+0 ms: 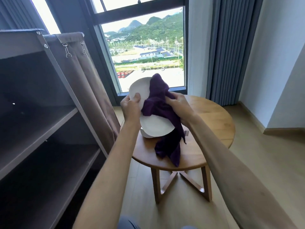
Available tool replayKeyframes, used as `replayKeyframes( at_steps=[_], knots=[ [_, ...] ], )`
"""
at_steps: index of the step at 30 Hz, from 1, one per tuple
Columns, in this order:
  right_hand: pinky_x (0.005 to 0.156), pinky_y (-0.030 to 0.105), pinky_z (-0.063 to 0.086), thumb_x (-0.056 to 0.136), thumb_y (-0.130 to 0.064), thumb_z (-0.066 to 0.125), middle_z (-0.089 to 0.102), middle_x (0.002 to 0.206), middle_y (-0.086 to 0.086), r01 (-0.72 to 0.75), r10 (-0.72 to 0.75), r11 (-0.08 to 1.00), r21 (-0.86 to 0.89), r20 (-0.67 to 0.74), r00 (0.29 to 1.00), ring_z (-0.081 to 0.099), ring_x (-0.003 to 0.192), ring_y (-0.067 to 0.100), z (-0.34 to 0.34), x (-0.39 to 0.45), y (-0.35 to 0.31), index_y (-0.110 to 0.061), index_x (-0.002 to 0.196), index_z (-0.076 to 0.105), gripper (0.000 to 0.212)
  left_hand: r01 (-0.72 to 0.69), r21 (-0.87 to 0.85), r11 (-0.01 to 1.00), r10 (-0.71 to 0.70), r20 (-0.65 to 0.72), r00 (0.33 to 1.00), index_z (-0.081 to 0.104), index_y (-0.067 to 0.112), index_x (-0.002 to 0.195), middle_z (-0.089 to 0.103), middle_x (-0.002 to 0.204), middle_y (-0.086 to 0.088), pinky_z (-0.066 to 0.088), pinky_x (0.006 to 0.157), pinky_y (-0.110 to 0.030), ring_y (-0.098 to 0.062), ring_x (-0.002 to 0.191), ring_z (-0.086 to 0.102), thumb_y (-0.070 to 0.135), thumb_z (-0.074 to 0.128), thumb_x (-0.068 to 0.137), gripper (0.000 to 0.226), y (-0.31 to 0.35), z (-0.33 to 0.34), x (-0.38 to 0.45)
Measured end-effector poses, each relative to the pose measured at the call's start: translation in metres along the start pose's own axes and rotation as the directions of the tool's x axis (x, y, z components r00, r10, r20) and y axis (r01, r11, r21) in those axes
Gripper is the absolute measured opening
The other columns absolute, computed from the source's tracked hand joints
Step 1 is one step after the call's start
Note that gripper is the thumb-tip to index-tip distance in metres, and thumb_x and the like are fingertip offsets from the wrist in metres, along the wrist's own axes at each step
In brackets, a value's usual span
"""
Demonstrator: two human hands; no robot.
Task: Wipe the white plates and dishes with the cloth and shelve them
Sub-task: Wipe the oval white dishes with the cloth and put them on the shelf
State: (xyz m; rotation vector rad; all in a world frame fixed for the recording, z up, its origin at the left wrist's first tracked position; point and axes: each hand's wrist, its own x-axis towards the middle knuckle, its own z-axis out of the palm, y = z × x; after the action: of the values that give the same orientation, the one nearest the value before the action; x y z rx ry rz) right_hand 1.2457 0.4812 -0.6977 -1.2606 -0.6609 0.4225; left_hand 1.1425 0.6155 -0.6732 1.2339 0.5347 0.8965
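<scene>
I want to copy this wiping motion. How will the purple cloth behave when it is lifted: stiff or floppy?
Probably floppy: the purple cloth bunches in the right hand and drapes over the plate. Likely light, since its loose end hangs down toward the table. It may snag or drag.

round wooden table point(212, 116): white dish stack point(146, 135) on top, purple cloth point(166, 151) tail draped.

A white plate point(140, 90) tilts upright above the table, a purple cloth point(162, 113) draped across it; more white dishes point(155, 128) sit beneath
</scene>
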Motion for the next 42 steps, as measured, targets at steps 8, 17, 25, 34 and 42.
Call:
replayKeyframes(
  at_steps=[8, 17, 25, 34, 42],
  knots=[
    [0.085, 0.048, 0.057, 0.095, -0.005, 0.066, 0.072, 0.096, 0.016, -0.027, 0.072, 0.955, 0.297, -0.143, 0.987, 0.068, 0.088, 0.032, -0.002, -0.031, 0.041, -0.004, 0.104, 0.073, 0.012, -0.007, -0.091, 0.996, -0.017, -0.261, 0.965, 0.062, 0.023, 0.098, 0.067, 0.101, -0.002, 0.058, 0.078, -0.036, -0.024, 0.098, 0.064, 0.004, 0.059, 0.082, 0.026, -0.023, 0.01, -0.02],
    [0.076, 0.035, 0.06, 0.092, 0.003, 0.062, 0.073, 0.094, 0.014, -0.102, 0.126, 0.986, -0.135, 0.188, 0.974, 0.069, 0.082, 0.027, -0.036, -0.008, -0.016, -0.004, 0.112, 0.073, 0.024, -0.241, 0.687, 0.685, -0.106, 0.421, 0.901, 0.066, 0.016, 0.104, 0.065, 0.102, -0.008, 0.054, 0.075, -0.034, -0.025, 0.095, 0.064, 0.03, 0.075, 0.076, 0.032, 0.04, -0.048, 0.016],
    [0.07, 0.033, 0.063, 0.085, -0.007, 0.071, 0.075, 0.098, 0.021, -0.108, 0.173, 0.949, -0.296, 0.206, 0.963, 0.071, 0.075, 0.021, -0.02, -0.001, -0.022, -0.011, 0.102, 0.079, 0.018, -0.316, 0.645, 0.695, -0.218, 0.609, 0.763, 0.078, 0.01, 0.102, 0.076, 0.102, -0.016, 0.061, 0.076, -0.038, -0.03, 0.091, 0.073, 0.02, 0.067, 0.099, 0.015, 0.03, -0.051, 0.006],
    [0.076, 0.04, 0.059, 0.086, -0.005, 0.074, 0.073, 0.087, 0.012, 0.003, 0.084, 0.962, 0.274, -0.306, 0.948, 0.068, 0.08, 0.025, 0.008, -0.005, -0.002, -0.009, 0.093, 0.076, 0.009, -0.058, 0.273, 0.96, -0.003, 0.217, 0.976, 0.072, 0.014, 0.097, 0.072, 0.093, -0.01, 0.057, 0.062, -0.034, -0.02, 0.079, 0.068, 0.018, 0.059, 0.102, 0.015, -0.022, -0.031, -0.017],
    [0.08, 0.042, 0.061, 0.09, -0.012, 0.072, 0.074, 0.104, 0.023, -0.114, 0.133, 0.986, 0.125, -0.164, 0.977, 0.073, 0.097, 0.038, 0.021, -0.03, 0.024, -0.006, 0.106, 0.072, 0.018, 0.008, -0.319, 0.948, -0.105, -0.289, 0.951, 0.063, 0.018, 0.097, 0.072, 0.087, -0.001, 0.054, 0.059, -0.026, -0.017, 0.076, 0.068, 0.009, 0.053, 0.101, 0.014, -0.057, 0.009, -0.046]
  ],
)
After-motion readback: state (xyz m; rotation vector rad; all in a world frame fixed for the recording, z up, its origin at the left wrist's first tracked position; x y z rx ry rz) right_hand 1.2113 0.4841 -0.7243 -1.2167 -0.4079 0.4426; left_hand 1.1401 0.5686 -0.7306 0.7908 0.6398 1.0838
